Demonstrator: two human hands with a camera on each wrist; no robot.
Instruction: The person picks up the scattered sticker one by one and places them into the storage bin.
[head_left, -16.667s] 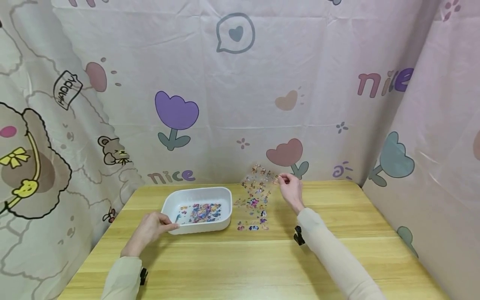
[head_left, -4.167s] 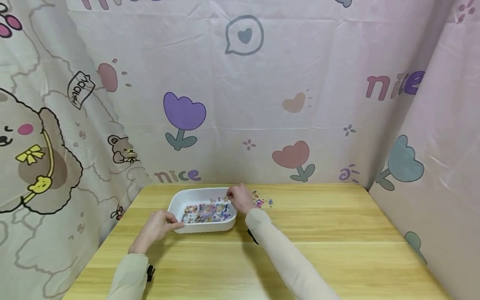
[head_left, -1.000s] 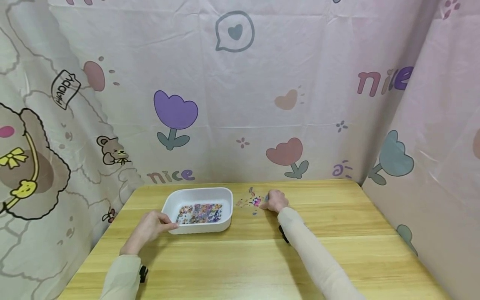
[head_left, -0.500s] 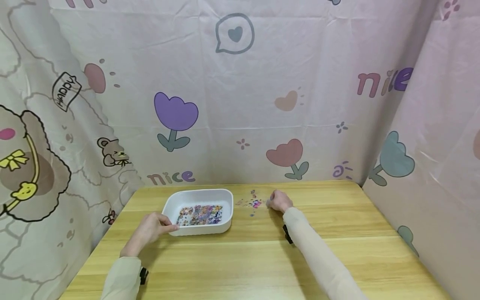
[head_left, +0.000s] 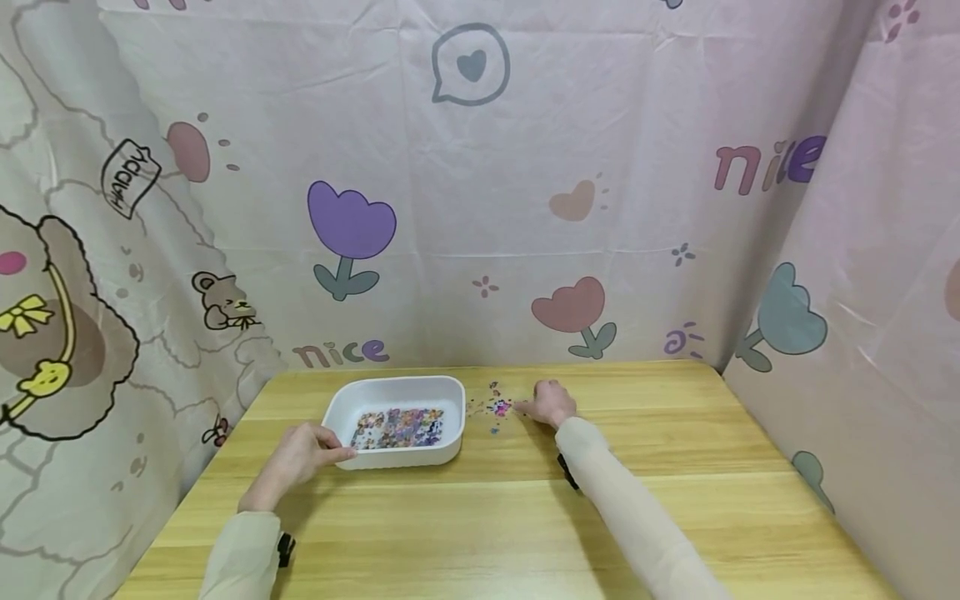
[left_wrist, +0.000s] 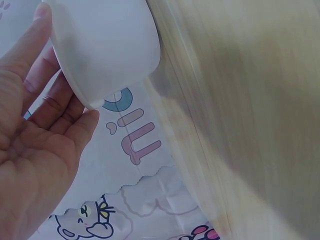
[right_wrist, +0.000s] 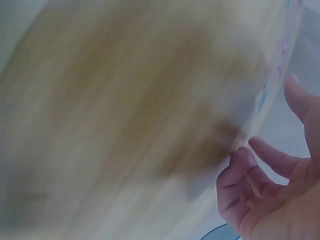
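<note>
A white plastic tray [head_left: 408,457] stands on the table with a layer of small, clear stickers [head_left: 405,425] in colourful prints on its floor. My left hand [head_left: 296,458] grips the tray's near left corner, thumb and fingers at the rim; the left wrist view shows the tray [left_wrist: 107,40] from outside. Right of the tray lies a loose group of clear stickers [head_left: 498,407], a bright pink one in its middle. My right hand [head_left: 551,403] reaches its extended index finger to their right edge. In the right wrist view, the right hand [right_wrist: 272,185] has its thumb apart and nothing between the fingers.
The wooden table [head_left: 465,533] stretches in front of the tray and to the right. A printed cloth [head_left: 465,208] hangs behind the table's far edge, and more cloth hangs on both sides.
The loose stickers have slid a little left towards the tray, with the right hand following at their right edge. Seconds ago there were more on the table. The left hand stays on the tray.
</note>
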